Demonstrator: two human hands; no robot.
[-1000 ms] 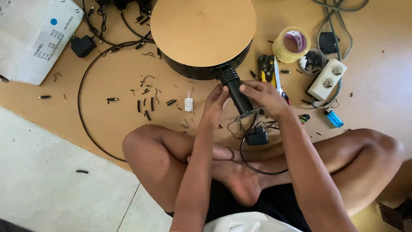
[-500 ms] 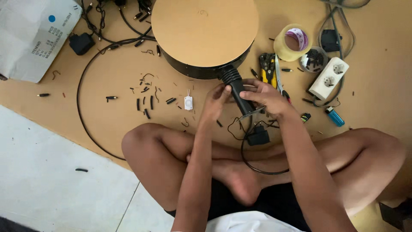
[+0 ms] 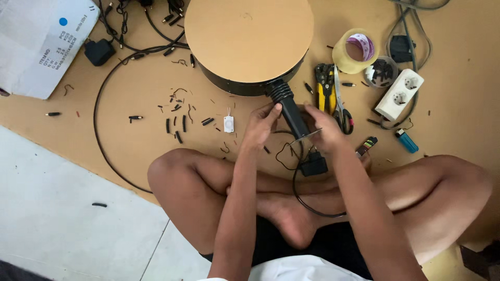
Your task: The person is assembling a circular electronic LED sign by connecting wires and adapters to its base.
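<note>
Left hand (image 3: 260, 122) is gripping the black ribbed tube (image 3: 287, 106) from the 9 o'clock side, having slid slightly up it over the last second; right hand (image 3: 324, 127) is staying closed on the tube's lower end at 3 o'clock. The tube is jutting from the round base (image 3: 249, 41) at 6 o'clock, above the black plug (image 3: 313, 165).

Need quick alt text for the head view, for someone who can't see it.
Seated cross-legged on cardboard, a person grips a black ribbed tube on a round tan-topped device with left hand and right hand. Pliers and a tape roll lie nearby.
</note>
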